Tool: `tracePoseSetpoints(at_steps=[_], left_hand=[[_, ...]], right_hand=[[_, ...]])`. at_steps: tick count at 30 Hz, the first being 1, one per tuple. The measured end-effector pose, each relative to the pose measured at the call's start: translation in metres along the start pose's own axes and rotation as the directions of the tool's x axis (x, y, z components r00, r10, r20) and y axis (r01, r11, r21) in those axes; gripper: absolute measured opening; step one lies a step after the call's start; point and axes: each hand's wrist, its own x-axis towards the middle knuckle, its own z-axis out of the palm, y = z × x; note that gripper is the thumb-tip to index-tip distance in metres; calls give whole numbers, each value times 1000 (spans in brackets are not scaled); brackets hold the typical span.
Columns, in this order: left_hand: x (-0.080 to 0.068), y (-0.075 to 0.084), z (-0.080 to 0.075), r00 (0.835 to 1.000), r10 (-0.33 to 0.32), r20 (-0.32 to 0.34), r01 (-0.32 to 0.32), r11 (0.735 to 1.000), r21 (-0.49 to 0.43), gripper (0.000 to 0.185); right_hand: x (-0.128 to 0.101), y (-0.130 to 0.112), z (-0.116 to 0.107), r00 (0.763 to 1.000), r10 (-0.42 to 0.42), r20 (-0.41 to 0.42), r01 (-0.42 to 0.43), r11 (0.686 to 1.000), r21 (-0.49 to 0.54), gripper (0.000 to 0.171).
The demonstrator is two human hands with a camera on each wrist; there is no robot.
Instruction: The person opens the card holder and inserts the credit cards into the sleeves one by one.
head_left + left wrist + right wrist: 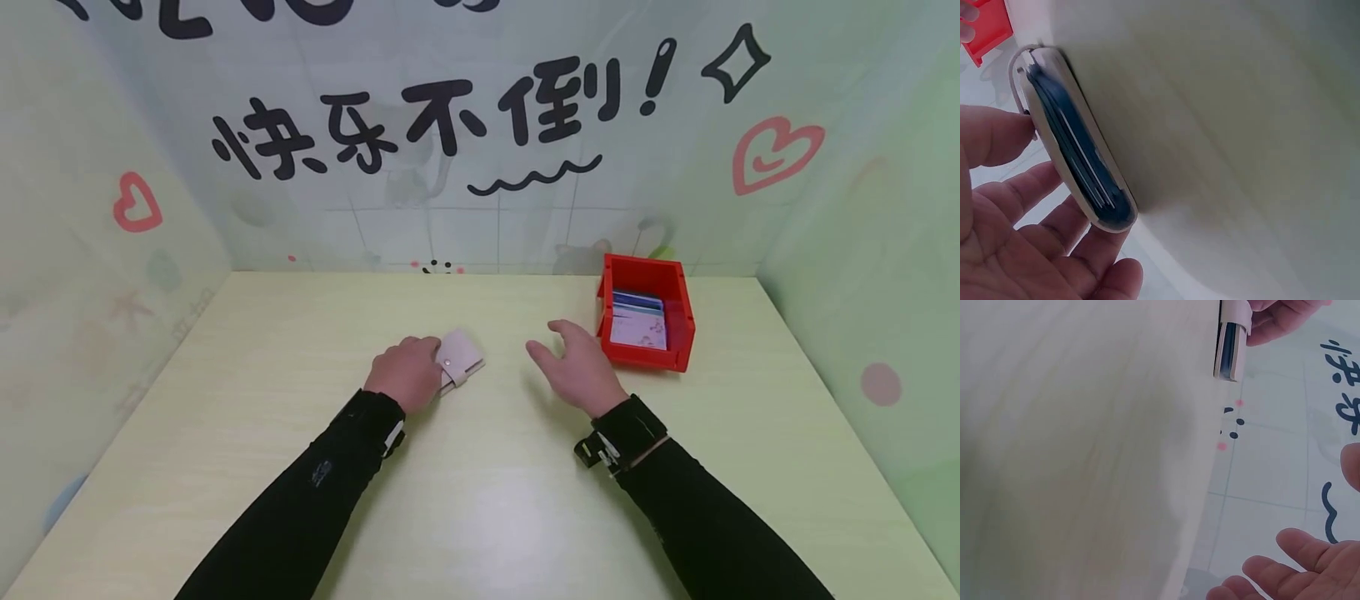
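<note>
A pale pink card holder (pixel 459 357) with a snap strap lies on the table, left of the middle. My left hand (pixel 406 372) holds it at its left side. In the left wrist view, the thumb (pixel 997 134) is at the strap and the other fingers lie along the edge of the holder. Dark blue inner sleeves (pixel 1075 140) show between its covers. My right hand (pixel 579 367) hovers over the table with fingers spread and nothing in them, just left of a red bin (pixel 648 358).
Inside the red bin, at the back right of the table, stand several cards or booklets (pixel 638 325), the front one pale with a pink print. A printed backdrop (pixel 465 225) rises behind the table (pixel 487 517), with side walls left and right.
</note>
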Motion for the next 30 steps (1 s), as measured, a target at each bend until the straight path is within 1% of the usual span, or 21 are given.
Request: tracePoseSetpoints(at_steps=[7, 14, 18, 24, 30], left_hand=[[-7, 4, 3, 1000, -21, -7, 20, 999, -29, 46], [-11, 12, 7, 1000, -14, 1, 14, 998, -66, 45], [-14, 19, 9, 1000, -11, 15, 12, 994, -105, 46], [-19, 30, 15, 999, 18, 35, -13, 989, -146, 46], [-23, 42, 20, 998, 33, 55, -22, 982, -190, 42]], right_hand=[[3, 5, 4, 1000, 12, -15, -11, 999, 53, 71], [3, 5, 5, 999, 41, -4, -40, 995, 88, 71], [3, 5, 5, 998, 55, 7, -55, 993, 105, 70], [1, 6, 6, 998, 68, 14, -69, 988, 139, 68], [0, 7, 12, 998, 64, 19, -66, 986, 153, 61]])
